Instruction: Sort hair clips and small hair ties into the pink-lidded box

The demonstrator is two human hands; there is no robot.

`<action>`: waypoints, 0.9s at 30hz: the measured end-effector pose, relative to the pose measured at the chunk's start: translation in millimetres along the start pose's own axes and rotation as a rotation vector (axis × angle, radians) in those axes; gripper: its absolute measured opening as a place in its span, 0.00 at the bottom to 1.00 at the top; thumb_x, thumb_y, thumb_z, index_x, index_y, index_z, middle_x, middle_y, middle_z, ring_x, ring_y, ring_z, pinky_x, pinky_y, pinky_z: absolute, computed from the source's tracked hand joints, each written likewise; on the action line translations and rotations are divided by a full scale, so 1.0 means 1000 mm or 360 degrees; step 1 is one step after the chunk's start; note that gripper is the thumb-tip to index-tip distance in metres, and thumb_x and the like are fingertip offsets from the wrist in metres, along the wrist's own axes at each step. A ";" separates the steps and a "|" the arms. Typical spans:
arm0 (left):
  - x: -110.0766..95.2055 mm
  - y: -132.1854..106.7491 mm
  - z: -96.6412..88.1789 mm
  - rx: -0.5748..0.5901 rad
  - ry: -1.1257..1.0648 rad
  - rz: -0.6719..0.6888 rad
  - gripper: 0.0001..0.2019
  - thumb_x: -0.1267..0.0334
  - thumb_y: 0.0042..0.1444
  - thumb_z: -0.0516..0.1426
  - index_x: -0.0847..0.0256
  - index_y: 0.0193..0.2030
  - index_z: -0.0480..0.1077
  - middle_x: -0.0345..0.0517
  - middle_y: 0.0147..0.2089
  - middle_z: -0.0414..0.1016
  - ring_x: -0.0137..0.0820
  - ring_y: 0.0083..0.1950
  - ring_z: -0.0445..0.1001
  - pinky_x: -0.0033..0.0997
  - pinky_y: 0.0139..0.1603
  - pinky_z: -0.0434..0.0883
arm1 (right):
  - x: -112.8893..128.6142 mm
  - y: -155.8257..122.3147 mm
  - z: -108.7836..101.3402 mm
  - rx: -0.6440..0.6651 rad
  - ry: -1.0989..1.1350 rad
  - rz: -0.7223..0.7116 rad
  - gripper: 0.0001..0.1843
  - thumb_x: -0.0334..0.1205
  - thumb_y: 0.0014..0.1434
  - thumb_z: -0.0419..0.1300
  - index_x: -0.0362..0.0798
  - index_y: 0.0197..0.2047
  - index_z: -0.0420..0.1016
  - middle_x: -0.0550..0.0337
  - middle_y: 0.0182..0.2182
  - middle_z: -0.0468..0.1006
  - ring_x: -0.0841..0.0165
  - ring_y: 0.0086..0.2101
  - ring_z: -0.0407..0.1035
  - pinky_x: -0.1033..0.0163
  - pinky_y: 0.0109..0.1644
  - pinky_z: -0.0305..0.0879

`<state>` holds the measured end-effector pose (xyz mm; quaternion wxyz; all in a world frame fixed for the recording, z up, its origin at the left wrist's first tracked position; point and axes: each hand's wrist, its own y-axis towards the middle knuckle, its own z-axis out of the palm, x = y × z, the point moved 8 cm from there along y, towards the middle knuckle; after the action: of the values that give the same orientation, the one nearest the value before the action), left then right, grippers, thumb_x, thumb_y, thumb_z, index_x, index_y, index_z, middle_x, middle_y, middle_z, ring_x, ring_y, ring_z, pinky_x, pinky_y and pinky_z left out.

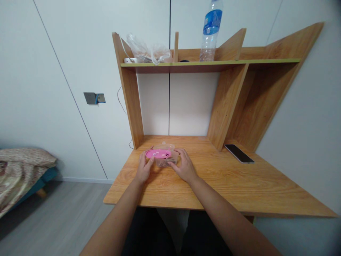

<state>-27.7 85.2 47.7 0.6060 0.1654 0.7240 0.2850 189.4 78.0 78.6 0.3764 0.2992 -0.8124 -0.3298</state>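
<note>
A pink oval lid (157, 153) with small white and dark ring-shaped marks or bits on it lies tilted over a clear plastic container (162, 163). My left hand (144, 168) pinches the lid's left end between thumb and fingers. Around the right side of the container my right hand (185, 166) is closed, thumb at the front and fingers behind. Small items show through the container's clear wall, too small to name. Just behind the lid sits another clear plastic part (168, 146); whether it belongs to the container I cannot tell.
A dark-screened phone or tablet (239, 153) lies at the right on the wooden desk (218, 185). On the upper shelf are a plastic bottle (209, 39) and a clear plastic bag (153, 51). Shelf uprights rise behind my hands. A bed (26, 170) stands far left.
</note>
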 end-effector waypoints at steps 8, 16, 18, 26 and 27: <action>0.036 0.007 -0.009 -0.0184 -0.0511 -0.0285 0.23 0.43 0.58 0.57 0.62 0.48 0.68 0.57 0.51 0.79 0.47 0.55 0.76 0.48 0.53 0.71 | -0.030 -0.007 0.015 0.0072 -0.0139 0.0155 0.09 0.41 0.58 0.67 0.52 0.43 0.77 0.51 0.56 0.65 0.56 0.58 0.65 0.47 0.63 0.64; 0.054 0.008 -0.012 -0.0279 -0.0773 -0.0506 0.31 0.37 0.57 0.55 0.61 0.56 0.65 0.51 0.44 0.80 0.43 0.49 0.80 0.44 0.49 0.75 | -0.038 -0.007 0.011 -0.0004 -0.0239 0.0221 0.04 0.38 0.58 0.66 0.51 0.39 0.77 0.52 0.57 0.65 0.56 0.57 0.65 0.47 0.64 0.63; 0.056 0.007 -0.011 -0.0286 -0.0793 -0.0534 0.32 0.37 0.57 0.56 0.59 0.59 0.63 0.50 0.44 0.79 0.42 0.49 0.80 0.44 0.49 0.75 | -0.040 -0.006 0.007 -0.0047 -0.0271 0.0247 0.04 0.39 0.58 0.65 0.51 0.39 0.77 0.51 0.56 0.66 0.55 0.57 0.65 0.46 0.64 0.63; 0.070 0.005 -0.010 -0.0322 -0.0725 -0.0581 0.30 0.39 0.58 0.57 0.59 0.58 0.64 0.52 0.50 0.78 0.40 0.50 0.80 0.42 0.52 0.75 | -0.048 -0.007 -0.003 -0.0176 -0.0352 0.0326 0.05 0.40 0.58 0.65 0.51 0.38 0.78 0.49 0.53 0.67 0.55 0.54 0.66 0.46 0.62 0.65; 0.071 0.005 -0.010 -0.0327 -0.0704 -0.0586 0.31 0.39 0.59 0.57 0.59 0.60 0.64 0.53 0.50 0.77 0.40 0.49 0.80 0.42 0.52 0.76 | -0.049 -0.007 -0.003 -0.0186 -0.0357 0.0330 0.05 0.40 0.58 0.65 0.51 0.38 0.79 0.49 0.53 0.67 0.55 0.54 0.66 0.46 0.61 0.65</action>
<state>-53.4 128.3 -4.0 0.8039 0.0274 0.5598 0.1992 219.9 108.4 54.8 0.3321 0.1526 -0.8553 -0.3672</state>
